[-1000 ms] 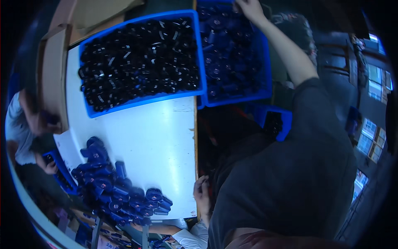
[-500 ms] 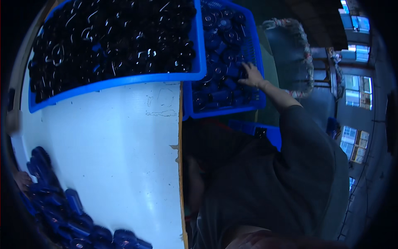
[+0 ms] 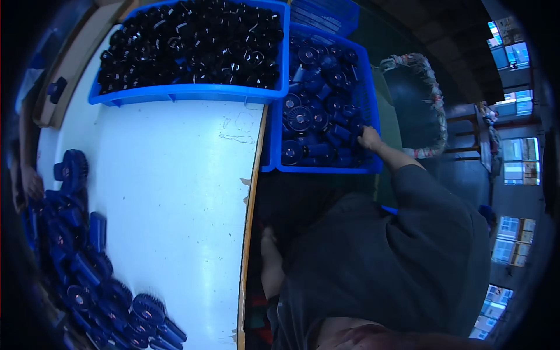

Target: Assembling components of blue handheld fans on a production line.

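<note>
Nearest to me, my left hand (image 3: pixel 268 238) hung low beside the tabletop (image 3: pixel 175 192) edge, mostly hidden in shadow under my dark sleeve; I could not tell whether it was spread or closed, and it held nothing I could see. On the tabletop's near left corner lay a heap of blue fans (image 3: pixel 99 280), close to the edge where they were easy to reach. Another person's hand (image 3: pixel 32 184) rested near that heap at the far left. My right arm stretched out past the tabletop, and my right hand (image 3: pixel 370 140) was curled down among the blue parts (image 3: pixel 318 116) in the right bin (image 3: pixel 326 169), fingers closed around one at the bin's near right corner. Farther off, the larger bin (image 3: pixel 186 93) of black parts (image 3: pixel 192 44) sat on the tabletop, touching the right bin.
</note>
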Available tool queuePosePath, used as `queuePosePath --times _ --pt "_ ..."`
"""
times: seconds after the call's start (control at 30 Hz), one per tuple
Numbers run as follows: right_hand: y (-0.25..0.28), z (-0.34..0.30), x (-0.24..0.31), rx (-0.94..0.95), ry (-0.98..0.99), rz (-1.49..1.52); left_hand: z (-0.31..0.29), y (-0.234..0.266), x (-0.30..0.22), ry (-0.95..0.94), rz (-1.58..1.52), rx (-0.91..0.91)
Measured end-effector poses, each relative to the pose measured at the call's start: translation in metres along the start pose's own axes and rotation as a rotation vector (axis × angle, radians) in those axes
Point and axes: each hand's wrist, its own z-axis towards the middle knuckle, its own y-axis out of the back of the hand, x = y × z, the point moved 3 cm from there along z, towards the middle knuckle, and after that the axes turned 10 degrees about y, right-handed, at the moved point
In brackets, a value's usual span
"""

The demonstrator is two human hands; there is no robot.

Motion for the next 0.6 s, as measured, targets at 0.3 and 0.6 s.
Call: queuePosePath --times 0.3,0.6 --pt "0.018 0.003 0.06 -0.233 0.302 0.459 0.031 -0.007 -0.014 0.144 0.445 -0.025" --pt "0.032 0.035 0.027 -0.251 0.13 0.135 -0.139 -0.002 -0.074 -0.549 0.643 -0.408"
